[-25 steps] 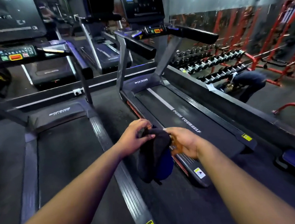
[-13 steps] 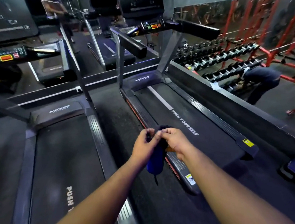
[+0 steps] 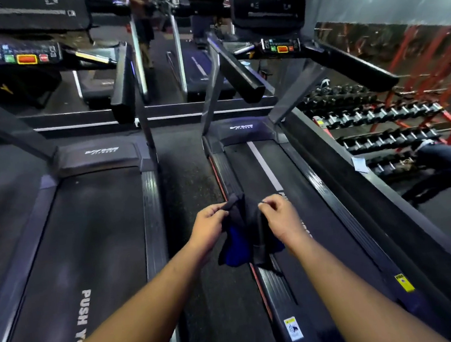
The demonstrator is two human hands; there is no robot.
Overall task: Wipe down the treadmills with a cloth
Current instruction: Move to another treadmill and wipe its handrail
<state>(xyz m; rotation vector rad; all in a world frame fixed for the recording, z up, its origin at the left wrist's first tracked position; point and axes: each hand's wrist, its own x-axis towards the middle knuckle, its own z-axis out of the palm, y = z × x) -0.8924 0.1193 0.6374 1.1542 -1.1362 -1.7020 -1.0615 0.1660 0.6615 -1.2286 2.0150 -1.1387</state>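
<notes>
Where 2 hands pinch it, left hand (image 3: 210, 226), right hand (image 3: 280, 220): limp dark-and-blue cloth (image 3: 242, 240).

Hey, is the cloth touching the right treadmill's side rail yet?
Cannot tell. In the head view the cloth, pinched by the left hand and right hand, hangs over the side rail, hiding any gap.

I'm in a gym: two treadmills (image 3: 102, 236) before me (both belts black), racked dumbbells (image 3: 372, 115) off right.
</notes>
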